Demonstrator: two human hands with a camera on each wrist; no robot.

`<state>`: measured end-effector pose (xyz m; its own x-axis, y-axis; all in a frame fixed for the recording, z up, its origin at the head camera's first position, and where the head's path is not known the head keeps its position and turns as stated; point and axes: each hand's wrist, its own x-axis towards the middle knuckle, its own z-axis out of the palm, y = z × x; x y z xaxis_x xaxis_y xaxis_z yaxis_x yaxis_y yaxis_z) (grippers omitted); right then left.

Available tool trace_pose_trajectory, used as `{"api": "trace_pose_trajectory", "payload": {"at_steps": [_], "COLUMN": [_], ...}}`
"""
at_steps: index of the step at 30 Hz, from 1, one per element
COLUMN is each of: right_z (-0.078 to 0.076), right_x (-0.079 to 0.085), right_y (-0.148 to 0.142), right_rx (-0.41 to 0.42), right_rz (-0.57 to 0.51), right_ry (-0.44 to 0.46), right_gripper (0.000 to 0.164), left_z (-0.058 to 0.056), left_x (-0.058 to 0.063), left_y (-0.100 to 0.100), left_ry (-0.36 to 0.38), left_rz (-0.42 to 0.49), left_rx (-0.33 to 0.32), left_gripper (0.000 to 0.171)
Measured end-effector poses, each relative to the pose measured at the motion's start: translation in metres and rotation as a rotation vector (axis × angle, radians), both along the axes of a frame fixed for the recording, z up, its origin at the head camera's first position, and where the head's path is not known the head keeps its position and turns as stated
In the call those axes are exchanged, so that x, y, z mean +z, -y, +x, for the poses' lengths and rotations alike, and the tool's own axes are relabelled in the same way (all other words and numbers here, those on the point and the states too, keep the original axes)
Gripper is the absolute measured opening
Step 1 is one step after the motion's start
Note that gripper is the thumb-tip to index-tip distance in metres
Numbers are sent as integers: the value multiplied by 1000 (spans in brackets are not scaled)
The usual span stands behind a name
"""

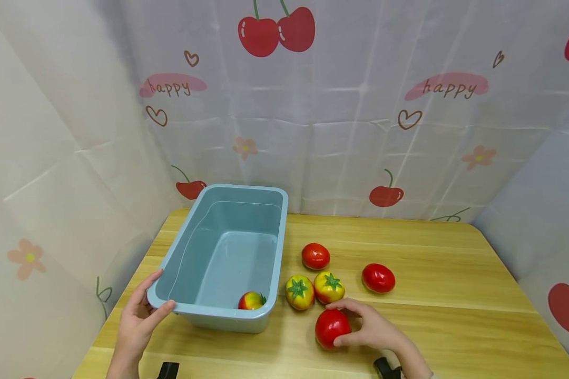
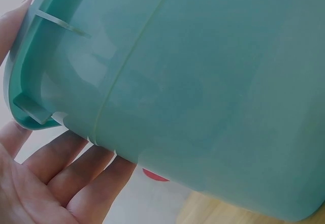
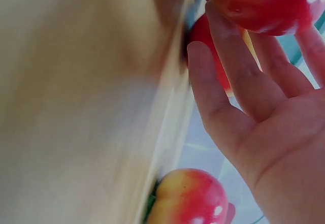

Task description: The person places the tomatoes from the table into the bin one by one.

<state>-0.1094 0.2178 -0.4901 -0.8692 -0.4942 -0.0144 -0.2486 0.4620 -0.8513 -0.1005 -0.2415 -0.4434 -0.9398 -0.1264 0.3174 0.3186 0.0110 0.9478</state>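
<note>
From where I stand, the left hand (image 1: pixel 139 316) grips the pale blue plastic tub (image 1: pixel 232 322) by its near left corner, maybe so it won't slide. Toward the brown wooden table (image 1: pixel 455 300)'s near edge, the right hand (image 1: pixel 370 327) pinches a shiny round red ball (image 1: pixel 330 330) (tomato-like), probably against rolling.

I see the right hand (image 3: pixel 279 117) touching a shiny red fruit (image 3: pixel 269 5). Another red fruit (image 3: pixel 201 30) peeks out behind its fingers. A yellow-and-red fruit (image 3: pixel 190 198) sits near the hand.
</note>
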Motion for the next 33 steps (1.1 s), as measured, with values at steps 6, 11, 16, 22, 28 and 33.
{"api": "trace_pose_trajectory", "payload": {"at_steps": [6, 11, 16, 22, 28, 33], "right_z": [-5, -9, -14, -18, -24, -27], "right_x": [7, 14, 23, 38, 51, 63], "right_y": [-2, -5, -4, 0, 5, 10], "right_rx": [-14, -29, -49, -68, -58, -81], "right_rz": [-1, -5, -15, -31, -37, -24], "right_ry": [-17, -36, -85, -105, -160, -177], "right_gripper": [58, 57, 57, 56, 55, 54], "left_z": [0, 0, 0, 0, 0, 0], "left_x": [1, 1, 1, 2, 1, 0], "left_y": [0, -1, 0, -1, -1, -1], "left_ry": [1, -1, -6, -7, -8, -17], "left_rz": [3, 6, 5, 0, 1, 8], "left_rx": [-1, -4, -3, -2, -2, -9], "left_gripper": [63, 63, 63, 63, 63, 63]}}
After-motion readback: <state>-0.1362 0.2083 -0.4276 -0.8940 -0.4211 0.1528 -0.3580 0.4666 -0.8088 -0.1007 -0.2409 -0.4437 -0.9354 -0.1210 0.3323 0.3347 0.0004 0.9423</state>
